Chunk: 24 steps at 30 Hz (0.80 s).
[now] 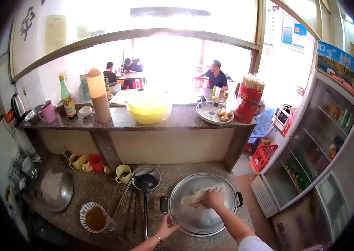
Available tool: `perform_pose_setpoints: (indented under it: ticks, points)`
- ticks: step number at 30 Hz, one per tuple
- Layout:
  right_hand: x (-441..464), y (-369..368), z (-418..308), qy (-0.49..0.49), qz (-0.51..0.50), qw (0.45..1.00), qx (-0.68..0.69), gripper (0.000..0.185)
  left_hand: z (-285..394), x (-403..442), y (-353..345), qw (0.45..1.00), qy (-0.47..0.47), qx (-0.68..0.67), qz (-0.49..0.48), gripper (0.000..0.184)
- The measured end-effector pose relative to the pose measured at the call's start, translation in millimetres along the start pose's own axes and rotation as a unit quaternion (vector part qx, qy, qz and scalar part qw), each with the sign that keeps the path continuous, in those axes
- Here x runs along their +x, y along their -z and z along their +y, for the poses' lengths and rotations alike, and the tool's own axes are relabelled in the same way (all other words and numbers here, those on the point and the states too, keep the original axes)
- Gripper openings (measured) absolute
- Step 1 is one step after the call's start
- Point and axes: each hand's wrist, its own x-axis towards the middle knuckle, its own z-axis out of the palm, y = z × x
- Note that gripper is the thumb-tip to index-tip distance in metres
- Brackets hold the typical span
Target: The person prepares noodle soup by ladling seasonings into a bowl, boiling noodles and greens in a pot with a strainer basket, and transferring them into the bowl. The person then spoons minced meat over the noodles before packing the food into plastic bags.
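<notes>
A large round pot with a metal lid (202, 224) stands on the lower counter, with a dark handle on each side. My right hand (213, 197) is closed on a pale cloth (194, 198) that lies bunched on top of the lid, hiding the lid's middle. At the lid's near left rim is my left hand (167, 227), its fingers apart and nothing in it; whether the fingertips touch the rim I cannot tell. A black ladle (146, 184) rests in a metal strainer or bowl (149, 169) left of the pot, its long handle pointing toward me.
A bowl of brown sauce (96, 218) and a metal lid or tray (62, 196) sit at left. Several mugs (95, 162) line the back. The raised shelf (164, 123) holds a yellow basin (149, 107), bottles and a red chopstick holder (248, 102). A fridge (315, 142) stands right; people sit beyond.
</notes>
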Motion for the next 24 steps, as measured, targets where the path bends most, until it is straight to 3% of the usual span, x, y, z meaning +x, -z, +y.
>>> perform_pose_setpoints:
  ticks: [2,5,9,11,14,17,20,22,24]
  points:
    - [7.4,-8.1,2.7,-0.005,-0.007,1.0,0.02,0.07,-7.8,-4.7,2.4,0.998,0.027,-0.06,0.006,0.071]
    - [11.2,-17.4,4.1,-0.027,-0.006,0.998,0.053,0.071,-15.5,-21.7,19.5,0.998,0.018,-0.042,0.051,0.069]
    - [12.9,19.8,-3.1,-0.063,0.013,0.993,0.097,0.064,-34.9,-60.1,59.2,0.991,0.039,-0.051,0.115,0.066]
    - [21.8,41.0,-3.5,-0.068,0.025,0.992,0.104,0.064,-57.6,-80.5,79.0,0.969,0.077,-0.159,0.171,0.064]
    - [41.0,48.3,11.5,-0.095,0.072,0.987,0.106,0.063,-62.1,-117.3,108.8,0.94,0.134,-0.195,0.245,0.056]
    - [56.0,48.7,31.4,-0.078,0.189,0.978,0.046,0.057,-123.5,-141.6,129.2,0.942,0.05,-0.179,0.279,0.05]
    - [41.3,104.7,14.0,-0.105,0.196,0.973,0.058,0.053,-139.5,-166.2,157.9,0.936,0.083,-0.235,0.248,0.046]
    - [27.9,135.0,2.9,-0.112,0.253,0.959,0.066,0.051,-112.9,-185.2,183.3,0.934,0.094,-0.254,0.232,0.044]
    - [6.8,165.2,-11.7,-0.106,0.192,0.97,0.109,0.057,-105.2,-200.1,209.3,0.934,0.108,-0.266,0.212,0.042]
